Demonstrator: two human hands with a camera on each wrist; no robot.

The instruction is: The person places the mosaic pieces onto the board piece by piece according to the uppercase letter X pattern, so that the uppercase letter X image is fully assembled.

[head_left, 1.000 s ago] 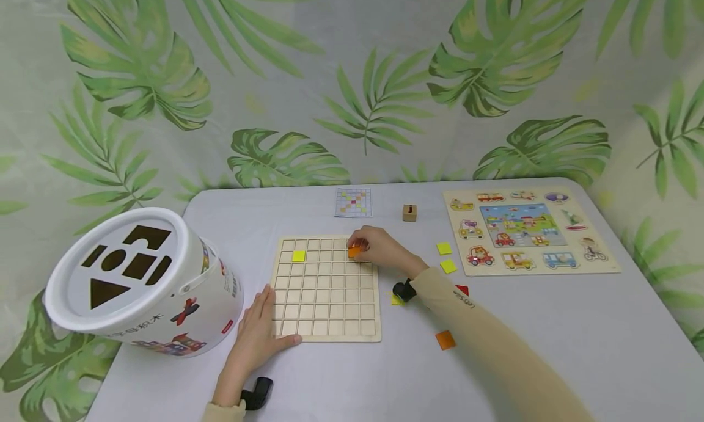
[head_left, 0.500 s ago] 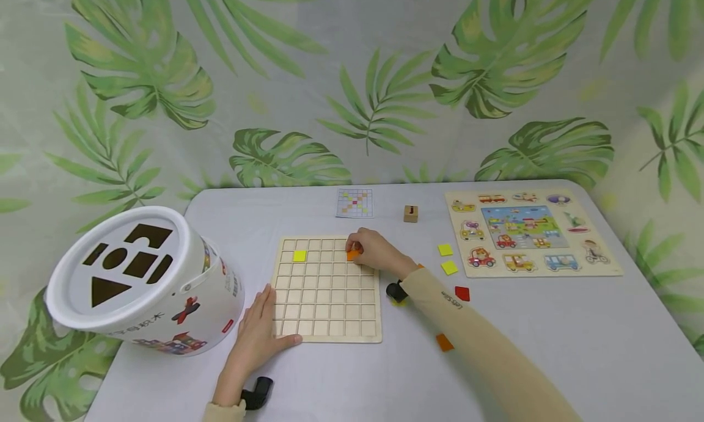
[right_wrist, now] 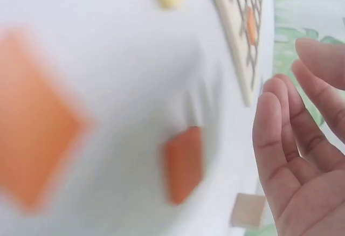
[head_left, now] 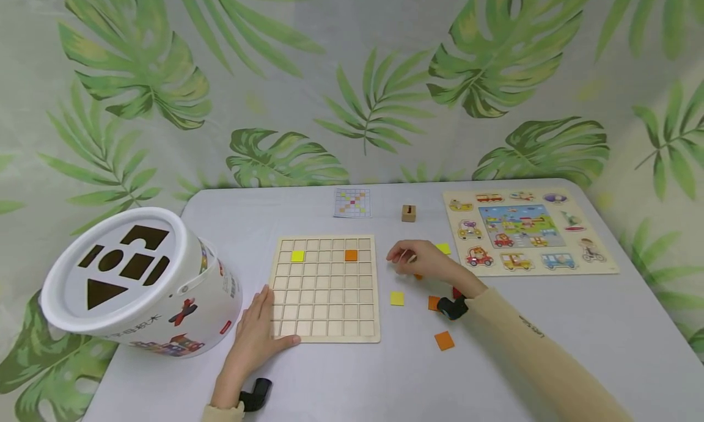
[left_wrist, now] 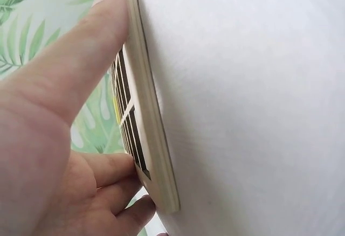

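A wooden grid board lies on the table with a yellow tile and an orange tile in its upper squares. My left hand rests at its near left corner, fingers along the left side and thumb on the near edge. Right of the board, my right hand hovers with loosely bent fingers and holds nothing. Around and under it lie a yellow tile, an orange tile, another orange tile and a partly hidden red tile.
A white bucket with shaped holes in its lid stands at left. Behind the board lie a pattern card and a wooden letter block. A vehicle picture puzzle lies at right. One orange tile sits nearer the front.
My right hand has let go of the orange tile, now flat in a board square, and has moved right over the loose tiles. My left hand has stayed put.
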